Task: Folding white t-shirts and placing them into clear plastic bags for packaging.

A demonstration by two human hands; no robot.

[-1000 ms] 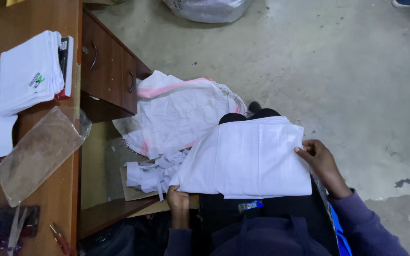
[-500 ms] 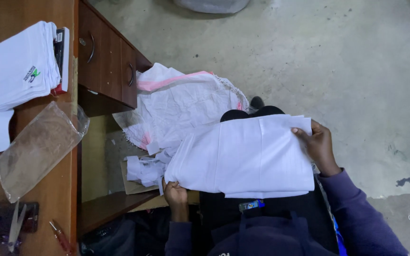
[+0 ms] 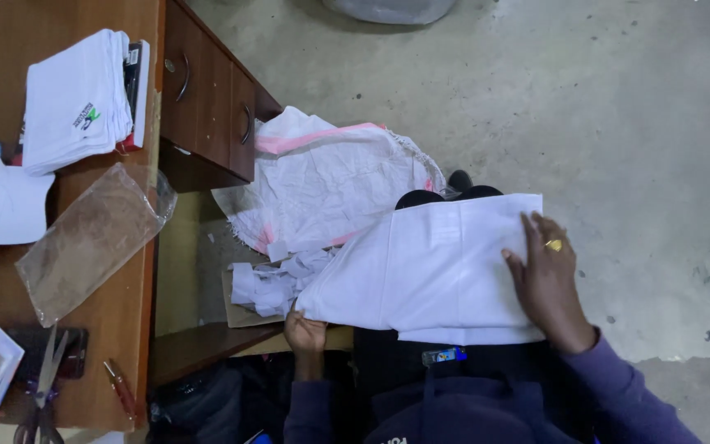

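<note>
A folded white garment [image 3: 433, 275] lies across the seated person's lap, just right of the wooden desk [image 3: 100, 362]. The right hand [image 3: 548, 284] rests flat on its right edge, fingers spread and laid down. The left hand [image 3: 306, 335] pinches the garment's lower left corner, fingers closed on the cloth. A crumpled white sack [image 3: 326, 177] sits beyond it, beside the desk drawers [image 3: 211, 103].
</note>
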